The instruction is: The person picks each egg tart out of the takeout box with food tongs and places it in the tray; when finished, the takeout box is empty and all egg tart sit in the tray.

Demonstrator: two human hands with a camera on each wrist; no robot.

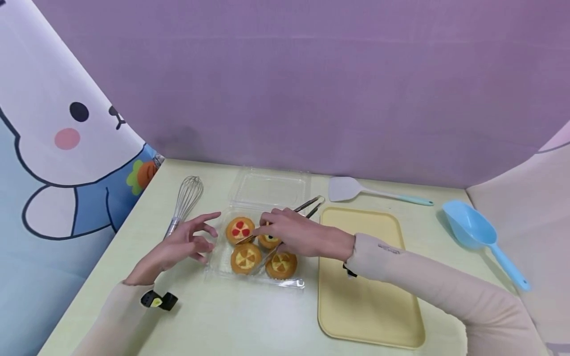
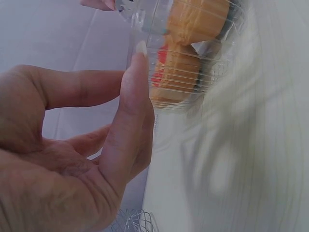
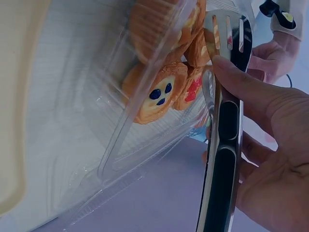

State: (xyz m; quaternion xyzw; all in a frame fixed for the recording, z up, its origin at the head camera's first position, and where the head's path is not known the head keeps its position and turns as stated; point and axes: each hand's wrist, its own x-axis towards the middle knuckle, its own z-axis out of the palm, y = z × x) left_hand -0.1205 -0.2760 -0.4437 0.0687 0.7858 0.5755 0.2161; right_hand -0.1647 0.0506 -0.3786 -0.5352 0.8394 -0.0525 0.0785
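My right hand [image 1: 296,232] grips a pair of metal tongs [image 3: 227,121] with dark handle inlays, above an open clear plastic box [image 1: 218,264]. Inside the box are several round tarts: a red-topped tart [image 1: 240,231], a blue-topped tart [image 3: 161,94] partly behind my hand, and front tarts with tan wedges [image 1: 245,258] [image 1: 281,266]. The spread tong ends lie on either side of the front left tart; whether they touch it I cannot tell. My left hand [image 1: 184,242] hovers beside the box's left wall, fingers loosely bent, holding nothing.
A yellow tray [image 1: 369,316] lies right of the box, under my right forearm. The whisk [image 1: 188,198] is behind my left hand. Farther back lies a spatula [image 1: 345,189], and a blue scoop [image 1: 472,227] sits at the far right. The box's clear lid [image 1: 271,188] leans back.
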